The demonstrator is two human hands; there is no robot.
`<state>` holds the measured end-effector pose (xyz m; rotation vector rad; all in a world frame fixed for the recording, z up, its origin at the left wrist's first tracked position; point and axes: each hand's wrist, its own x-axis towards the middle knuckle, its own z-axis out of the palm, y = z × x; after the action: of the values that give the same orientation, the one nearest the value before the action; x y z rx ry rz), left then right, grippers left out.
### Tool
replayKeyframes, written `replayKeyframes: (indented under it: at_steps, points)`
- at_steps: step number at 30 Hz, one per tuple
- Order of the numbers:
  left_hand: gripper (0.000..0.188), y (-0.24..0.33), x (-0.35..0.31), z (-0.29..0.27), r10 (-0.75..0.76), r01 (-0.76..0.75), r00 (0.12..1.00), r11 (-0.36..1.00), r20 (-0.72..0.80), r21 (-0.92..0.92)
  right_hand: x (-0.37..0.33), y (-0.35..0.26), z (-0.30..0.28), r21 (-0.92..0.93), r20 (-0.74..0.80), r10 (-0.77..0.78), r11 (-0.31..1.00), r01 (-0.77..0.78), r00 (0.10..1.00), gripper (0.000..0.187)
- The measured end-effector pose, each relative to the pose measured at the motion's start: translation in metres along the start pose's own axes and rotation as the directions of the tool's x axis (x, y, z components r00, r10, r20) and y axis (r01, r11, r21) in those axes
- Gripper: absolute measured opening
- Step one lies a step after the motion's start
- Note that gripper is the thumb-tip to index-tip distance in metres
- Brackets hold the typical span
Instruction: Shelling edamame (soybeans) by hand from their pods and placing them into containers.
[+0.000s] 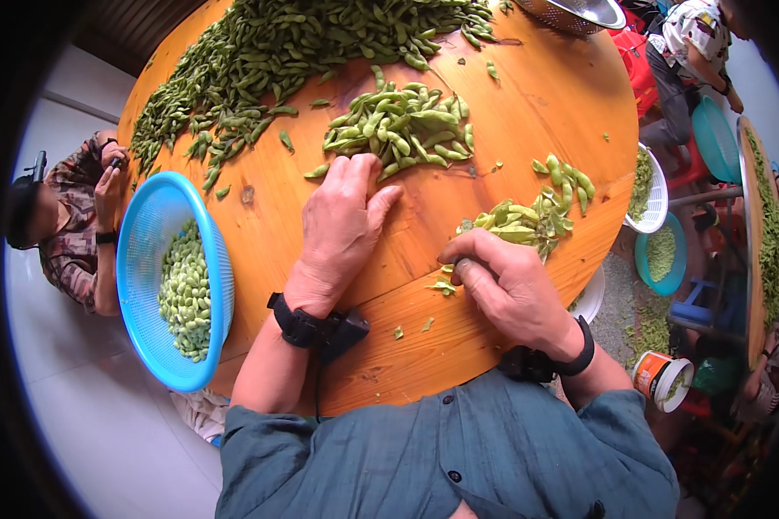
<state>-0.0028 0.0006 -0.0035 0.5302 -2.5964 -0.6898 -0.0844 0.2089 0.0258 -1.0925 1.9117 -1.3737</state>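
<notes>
A round wooden table fills the middle of the frame, with pale floor at the left and a person in a patterned shirt sitting at its left edge. A large heap of green pods covers the table's upper left, and a metal colander stands at the top right. The left hand, near the centre of the frame, lies just below a small pile of pods, its curled fingers reaching the pile's lower left edge; the fingertips are hidden, so whether they grip a pod cannot be told. The right hand, right of centre, has its fingers bent and thumb drawn in near the forefinger, with something dark at the thumb tip; whether it pinches anything is unclear. Just above it lie paler, flattened pods, and a few green scraps lie just to its left. At the left of the frame, a blue basket holds shelled beans, well apart from the right hand.
</notes>
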Motion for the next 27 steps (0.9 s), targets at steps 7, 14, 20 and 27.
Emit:
replayKeyframes:
  at_steps: [7,14,20,27]
  points:
    - [0.017,-0.002,0.002,0.004,0.026,-0.026,0.999,1.000,0.028,0.010,0.003,0.000,0.009,0.032,0.025,0.032,0.999,-0.033,0.999,0.012]
    - [0.016,0.012,-0.033,-0.022,-0.284,0.632,0.770,0.225,0.571,-0.741,0.008,0.001,0.010,0.140,-0.053,0.123,0.984,-0.115,0.991,0.016]
    - [0.016,0.028,-0.061,-0.027,-0.295,0.632,0.749,0.050,0.593,-0.773,0.015,-0.004,0.017,0.241,0.048,0.217,0.945,-0.222,0.975,0.018]
    - [0.013,0.035,-0.067,-0.018,-0.319,0.530,0.829,0.188,0.459,-0.827,0.015,-0.004,0.019,0.327,0.122,0.290,0.891,-0.314,0.949,0.016]
